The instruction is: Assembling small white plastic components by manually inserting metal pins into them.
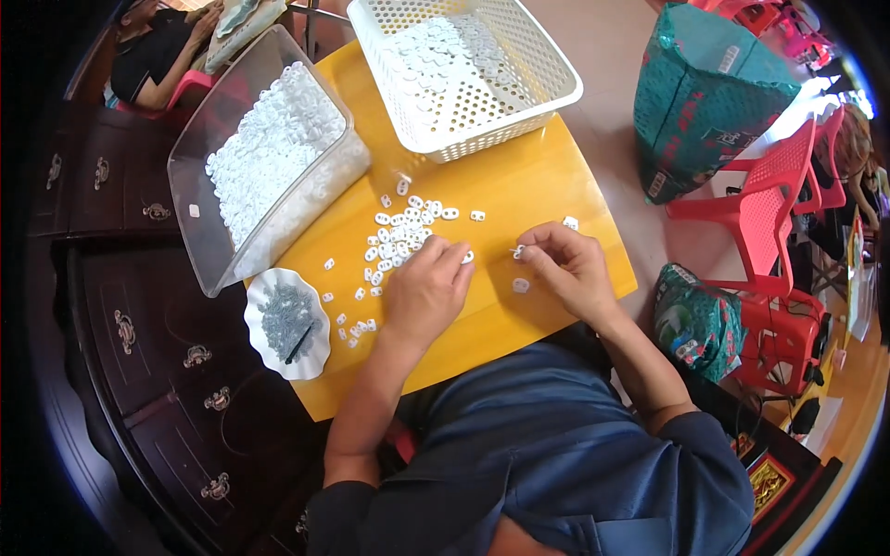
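Head cam looking down: my left hand (425, 289) rests curled, palm down, on the yellow desk (519, 185) at the edge of the scattered white plastic pieces (400, 236). My right hand (564, 264) pinches one small white piece (518, 251) at its fingertips. A white scalloped dish (286, 324) of little grey metal bits sits just left.

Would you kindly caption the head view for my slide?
Both hands, left and right, work small white parts on a yellow table.

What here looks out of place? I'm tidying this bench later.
The clear bin of white pieces leans tilted against the white basket. Loose white pieces lie scattered on the yellow table.
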Tool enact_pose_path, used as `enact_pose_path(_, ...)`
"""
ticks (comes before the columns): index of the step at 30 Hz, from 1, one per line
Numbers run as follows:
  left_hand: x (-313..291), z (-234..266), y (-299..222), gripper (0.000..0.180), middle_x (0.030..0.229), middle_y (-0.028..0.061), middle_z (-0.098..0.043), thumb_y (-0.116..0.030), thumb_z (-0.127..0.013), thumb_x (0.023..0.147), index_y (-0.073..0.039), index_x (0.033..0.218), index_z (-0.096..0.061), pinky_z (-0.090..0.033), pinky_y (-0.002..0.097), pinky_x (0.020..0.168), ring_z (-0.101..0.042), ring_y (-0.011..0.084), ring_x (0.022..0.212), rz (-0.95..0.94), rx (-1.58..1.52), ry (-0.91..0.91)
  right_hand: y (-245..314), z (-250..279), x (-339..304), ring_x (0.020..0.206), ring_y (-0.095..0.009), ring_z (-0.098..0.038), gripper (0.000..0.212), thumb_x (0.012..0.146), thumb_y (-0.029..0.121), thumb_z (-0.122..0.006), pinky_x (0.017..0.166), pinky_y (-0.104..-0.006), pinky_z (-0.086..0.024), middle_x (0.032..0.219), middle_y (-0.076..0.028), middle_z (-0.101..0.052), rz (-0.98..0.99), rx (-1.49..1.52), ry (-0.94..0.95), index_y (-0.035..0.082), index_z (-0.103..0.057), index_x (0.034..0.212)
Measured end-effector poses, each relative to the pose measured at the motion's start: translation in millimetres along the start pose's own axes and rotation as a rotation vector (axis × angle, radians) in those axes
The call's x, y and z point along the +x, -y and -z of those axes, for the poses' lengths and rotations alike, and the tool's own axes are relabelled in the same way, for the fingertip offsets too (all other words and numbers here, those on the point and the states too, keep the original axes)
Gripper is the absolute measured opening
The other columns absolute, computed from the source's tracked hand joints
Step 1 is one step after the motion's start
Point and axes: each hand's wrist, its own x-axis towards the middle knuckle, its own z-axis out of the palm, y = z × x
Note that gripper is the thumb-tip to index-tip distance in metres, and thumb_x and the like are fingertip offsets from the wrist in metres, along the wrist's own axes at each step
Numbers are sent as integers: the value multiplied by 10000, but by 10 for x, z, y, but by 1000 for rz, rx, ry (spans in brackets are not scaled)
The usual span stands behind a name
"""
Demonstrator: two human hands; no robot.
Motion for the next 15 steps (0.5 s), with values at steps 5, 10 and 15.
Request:
enact_pose_path(5,102,-120,-4,158,892,66,-660,-95,-759,850,-74,1001,-717,-546,366,626,-687,262,746,-80,70,40,12,70,59,776,-56,-653,128,979,76,-677,692,-224,-537,883,-18,-716,-25,21,18,-27,-681,1056)
enact_pose_path(10,159,-200,27,119,867,74,-660,-86,-746,860,-65,969,-706,-541,366,603,-678,267,709,-125,76,1,7,97,99,773,-52,-647,128,981,76,-675,679,-225,-539,878,-16,-710,-46,28,31,-29,-679,1053)
enact_pose_path(15,152,-68,17,93,814,64,-687,-37,-650,956,-22,1048,-657,-477,284,574,-615,148,632,227,-431,70,5,65,97,761,-52,-640,130,985,84,-671,664,-230,-538,871,-12,-699,-82,99,42,-24,-675,1057)
